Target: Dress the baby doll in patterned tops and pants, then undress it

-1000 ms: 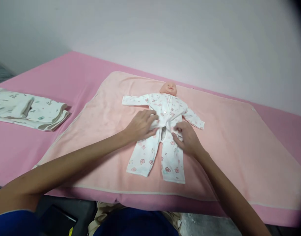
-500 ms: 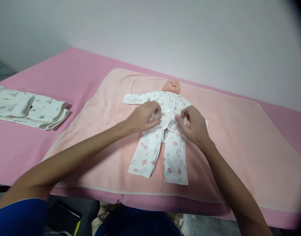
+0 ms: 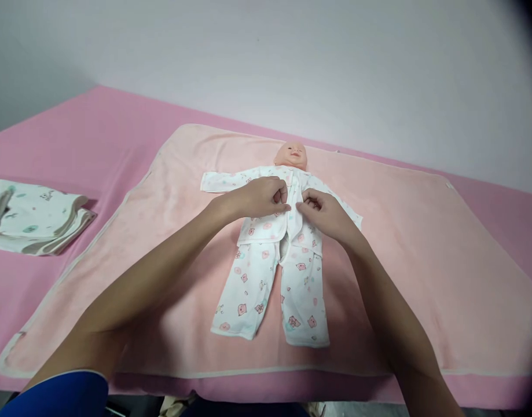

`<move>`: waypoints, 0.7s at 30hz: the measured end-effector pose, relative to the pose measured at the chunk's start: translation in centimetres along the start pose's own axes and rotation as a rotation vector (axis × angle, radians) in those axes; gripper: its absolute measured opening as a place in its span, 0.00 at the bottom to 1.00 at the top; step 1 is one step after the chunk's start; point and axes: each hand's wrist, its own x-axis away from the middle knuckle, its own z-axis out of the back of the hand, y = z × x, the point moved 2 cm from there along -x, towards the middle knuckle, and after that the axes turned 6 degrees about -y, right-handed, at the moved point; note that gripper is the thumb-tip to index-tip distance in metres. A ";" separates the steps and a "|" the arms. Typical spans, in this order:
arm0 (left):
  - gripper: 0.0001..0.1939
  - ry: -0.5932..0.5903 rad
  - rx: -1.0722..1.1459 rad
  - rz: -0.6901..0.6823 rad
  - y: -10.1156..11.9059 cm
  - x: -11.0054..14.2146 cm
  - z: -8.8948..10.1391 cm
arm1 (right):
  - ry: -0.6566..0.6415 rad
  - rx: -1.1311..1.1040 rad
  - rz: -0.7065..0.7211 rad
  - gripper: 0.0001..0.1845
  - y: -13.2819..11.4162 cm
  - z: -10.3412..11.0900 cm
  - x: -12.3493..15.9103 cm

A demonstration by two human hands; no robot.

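Shirt (image 3: 264, 230): front runs lengthwise between left hand (image 3: 262, 197) and right hand (image 3: 324, 213), both near; curled nearly closed, hold unclear.

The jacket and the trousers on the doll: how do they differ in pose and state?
The left hand and right hand are at the front of the jacket, while neither is at the trousers. The jacket has sleeves spread sideways; the trousers have legs pointing toward the viewer. Both are white with partly pink prints.
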 end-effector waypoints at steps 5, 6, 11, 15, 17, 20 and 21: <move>0.09 -0.074 0.090 0.060 -0.4 0.2 0.4 | -0.037 -0.047 0.081 0.07 0.0 -0.6 -0.2; 0.09 -0.085 0.106 0.069 -0.5 0.3 0.5 | -0.011 -0.032 0.076 0.06 0.2 -0.6 -0.2; 0.07 -0.073 0.132 0.138 -0.7 0.3 0.2 | 0.036 0.012 0.163 0.06 0.6 -0.1 -0.2; 0.08 -0.031 0.144 0.134 -0.5 0.2 -0.3 | 0.063 0.028 0.203 0.05 1.2 -0.2 -0.6; 0.09 -0.008 0.175 0.125 -0.4 0.2 -0.4 | 0.104 -0.008 0.183 0.08 1.7 -0.4 -0.6; 0.07 0.015 0.213 0.123 -0.4 0.2 -0.5 | 0.162 -0.051 0.146 0.13 2.3 -0.8 -0.6; 0.07 0.015 0.213 0.126 -0.4 0.2 -0.5 | 0.170 -0.054 0.145 0.14 2.4 -0.9 -0.5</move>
